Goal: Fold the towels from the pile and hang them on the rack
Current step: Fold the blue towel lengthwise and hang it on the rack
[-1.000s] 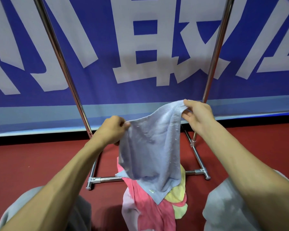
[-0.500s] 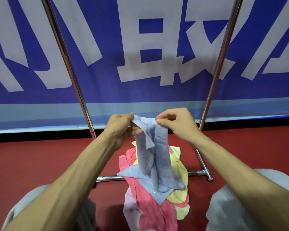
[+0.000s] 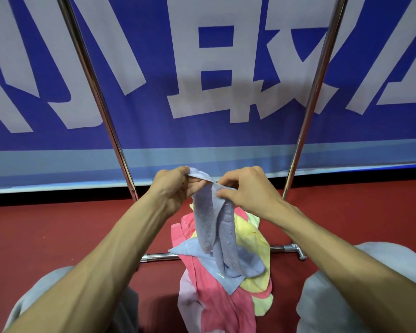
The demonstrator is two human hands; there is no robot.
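Fingers of left hand (image 3: 174,189) and right hand (image 3: 249,192) pinch blue towel (image 3: 209,222) above pile (image 3: 216,299), before the rack (image 3: 97,92).

Bright even light; soft shadow on banner (image 3: 226,131); glare on rack poles (image 3: 308,116); wide-angle bowing at edges.

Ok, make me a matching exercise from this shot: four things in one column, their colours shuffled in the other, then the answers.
Things:
1. held towel
2. floor
3. rack
4. banner

Colours:
a. silver
b. dark blue with pale lettering
c. pale blue
d. red

Pairs: 1-c, 2-d, 3-a, 4-b.
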